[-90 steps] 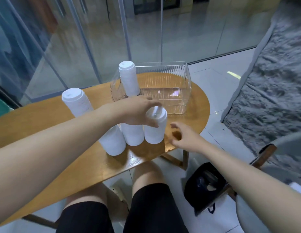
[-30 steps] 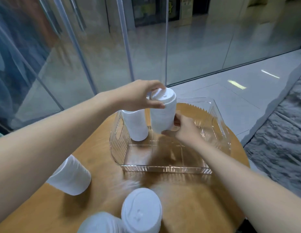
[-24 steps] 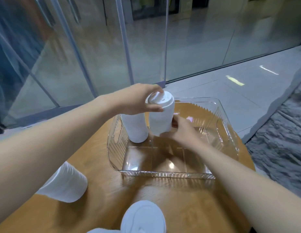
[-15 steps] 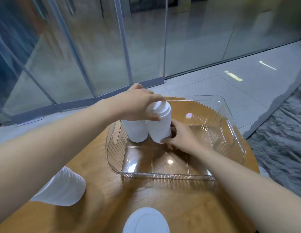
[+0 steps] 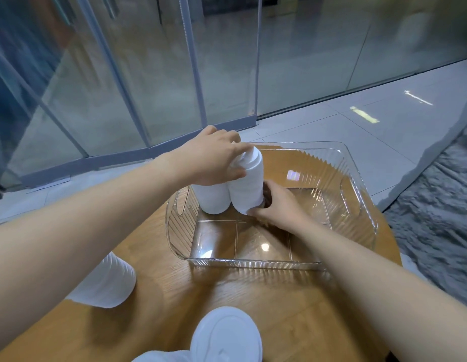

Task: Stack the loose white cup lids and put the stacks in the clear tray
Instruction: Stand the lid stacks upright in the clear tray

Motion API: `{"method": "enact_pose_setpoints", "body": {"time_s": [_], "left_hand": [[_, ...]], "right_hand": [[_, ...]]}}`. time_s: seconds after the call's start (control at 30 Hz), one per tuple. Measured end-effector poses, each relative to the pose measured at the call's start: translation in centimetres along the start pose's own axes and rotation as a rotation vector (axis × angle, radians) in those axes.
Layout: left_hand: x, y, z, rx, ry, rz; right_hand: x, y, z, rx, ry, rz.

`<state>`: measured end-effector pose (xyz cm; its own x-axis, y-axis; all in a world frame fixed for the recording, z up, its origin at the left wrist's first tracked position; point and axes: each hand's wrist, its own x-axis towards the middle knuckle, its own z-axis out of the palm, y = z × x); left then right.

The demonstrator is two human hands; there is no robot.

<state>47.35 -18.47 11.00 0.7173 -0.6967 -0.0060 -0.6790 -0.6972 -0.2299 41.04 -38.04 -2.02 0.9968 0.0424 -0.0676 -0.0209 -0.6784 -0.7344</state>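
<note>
On the wooden counter (image 5: 253, 291) by glass walls, both hands grip an unmarked lid stack (image 5: 246, 186) in the clear tray (image 5: 363, 205), left hand (image 5: 214, 159) fingers clamped on top, right hand (image 5: 276, 207) fingers clamped at base.

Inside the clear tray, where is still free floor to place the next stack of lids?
The clear tray has bare floor along its near wall and on its right half. The far-left corner is crowded: two lid stacks stand there, with the left hand and right hand holding the second one.

Wooden table (image 5: 159, 304): clear tray (image 5: 253, 263), 3 white lid stacks (image 5: 107, 286).
</note>
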Motion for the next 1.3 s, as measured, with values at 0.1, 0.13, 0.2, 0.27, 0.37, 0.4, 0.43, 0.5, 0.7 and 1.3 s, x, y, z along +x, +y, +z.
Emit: {"method": "enact_pose_setpoints", "body": {"time_s": [0.1,0.13,0.2,0.27,0.37,0.4,0.43,0.5,0.7,1.3], "left_hand": [[-0.5,0.3,-0.5,-0.003,-0.003,-0.017],[-0.7,0.4,-0.7,-0.005,-0.006,-0.025],[-1.2,0.7,-1.0,-0.003,0.0,-0.035],[-1.9,1.0,-1.9,-0.008,0.015,-0.04],[-3.4,1.9,-3.2,-0.005,0.017,-0.057],[-4.3,2.3,-3.8,-0.005,0.007,-0.065],[-4.6,2.5,-4.3,-0.013,0.011,-0.075],[-7.7,4.1,-5.8,-0.044,-0.001,-0.097],[-14.4,8.0,-8.5,-0.317,-0.031,-0.139],[-23.7,16.4,-5.5,-0.304,-0.251,-0.273]], "right_hand": [[-0.8,-0.5,-0.8,-0.039,0.01,0.018],[-1.2,-0.6,-1.2,-0.062,0.018,0.023],[-2.0,-0.5,-2.0,-0.081,0.032,0.016],[-3.1,-0.6,-2.8,-0.1,0.043,-0.011],[-5.2,-0.7,-3.8,-0.113,0.073,-0.052],[-6.2,-0.9,-4.0,-0.115,0.081,-0.061],[-6.8,-0.8,-4.2,-0.111,0.105,-0.065],[-10.0,-1.3,-4.4,-0.065,0.134,-0.111],[-17.7,-1.3,-4.0,0.167,0.319,-0.236],[-25.8,0.2,6.8,0.063,-0.13,-0.154]]}}
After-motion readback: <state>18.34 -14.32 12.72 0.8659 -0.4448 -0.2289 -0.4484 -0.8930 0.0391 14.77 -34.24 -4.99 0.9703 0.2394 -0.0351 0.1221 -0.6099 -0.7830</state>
